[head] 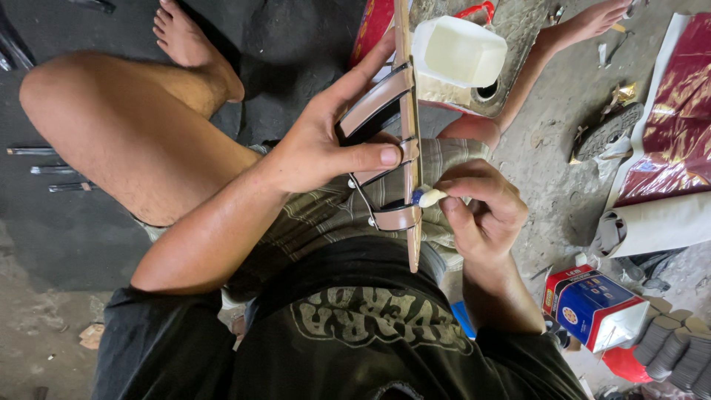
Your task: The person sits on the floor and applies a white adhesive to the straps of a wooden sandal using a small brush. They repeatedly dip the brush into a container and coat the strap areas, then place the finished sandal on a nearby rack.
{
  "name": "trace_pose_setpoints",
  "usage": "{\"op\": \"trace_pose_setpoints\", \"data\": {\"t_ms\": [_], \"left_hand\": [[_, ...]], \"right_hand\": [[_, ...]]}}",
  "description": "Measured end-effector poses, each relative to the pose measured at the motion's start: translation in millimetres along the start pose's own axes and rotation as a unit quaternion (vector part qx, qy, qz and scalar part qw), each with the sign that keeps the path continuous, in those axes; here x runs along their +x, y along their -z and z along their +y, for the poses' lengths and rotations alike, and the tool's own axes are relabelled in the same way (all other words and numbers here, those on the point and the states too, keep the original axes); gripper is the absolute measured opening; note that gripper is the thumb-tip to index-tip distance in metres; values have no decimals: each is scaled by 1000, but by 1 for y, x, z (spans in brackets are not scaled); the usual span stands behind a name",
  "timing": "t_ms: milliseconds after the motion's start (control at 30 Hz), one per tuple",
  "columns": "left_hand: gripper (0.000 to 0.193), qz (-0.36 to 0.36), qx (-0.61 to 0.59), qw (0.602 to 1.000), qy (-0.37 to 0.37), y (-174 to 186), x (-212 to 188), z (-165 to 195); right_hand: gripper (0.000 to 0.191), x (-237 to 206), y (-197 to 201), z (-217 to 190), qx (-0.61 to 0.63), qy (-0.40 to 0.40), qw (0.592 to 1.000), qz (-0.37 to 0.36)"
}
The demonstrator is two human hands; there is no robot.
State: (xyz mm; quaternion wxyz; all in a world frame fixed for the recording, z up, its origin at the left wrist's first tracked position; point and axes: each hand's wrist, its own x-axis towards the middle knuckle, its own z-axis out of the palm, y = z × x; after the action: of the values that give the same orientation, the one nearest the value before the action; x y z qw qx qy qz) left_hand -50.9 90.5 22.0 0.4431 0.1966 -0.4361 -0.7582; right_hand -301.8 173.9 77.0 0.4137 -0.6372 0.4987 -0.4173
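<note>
Floor-level shoemaking workshop: sole stacks (678, 355), material rolls (659, 222), glue tub (458, 52), scraps.

The sandal (392, 148) straps are looking like glossy brown leather, the tub (459, 52) matt white plastic, the floor (548, 148) rough concrete.

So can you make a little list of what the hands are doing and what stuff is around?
left hand: grips the sandal, held on edge, thumb on a strap
right hand: pinches a small white applicator against the sandal's edge
ahead: white plastic container
right side: red and blue carton, maroon sheet roll
seat: dark floor
</note>
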Motion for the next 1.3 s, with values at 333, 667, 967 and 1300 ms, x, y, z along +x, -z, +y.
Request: {"op": "trace_pose_setpoints", "data": {"t_ms": [333,667,967,1300], "left_hand": [[101,2,9,1000,5,2,-2,-7],[101,8,-10,1000,-6,5,-4,-13],[84,-12,-237,947,217,9,4,-21],[79,-3,-201,910,363,-5,13,-20]], "right_hand": [[10,2,8,4,-10,15,1000,-12],[10,-8,18,10,54,6,997,-46],[39,13,35,-34,86,41,994,53],[37,70,23,-47,-361,282,838,-298]]}}
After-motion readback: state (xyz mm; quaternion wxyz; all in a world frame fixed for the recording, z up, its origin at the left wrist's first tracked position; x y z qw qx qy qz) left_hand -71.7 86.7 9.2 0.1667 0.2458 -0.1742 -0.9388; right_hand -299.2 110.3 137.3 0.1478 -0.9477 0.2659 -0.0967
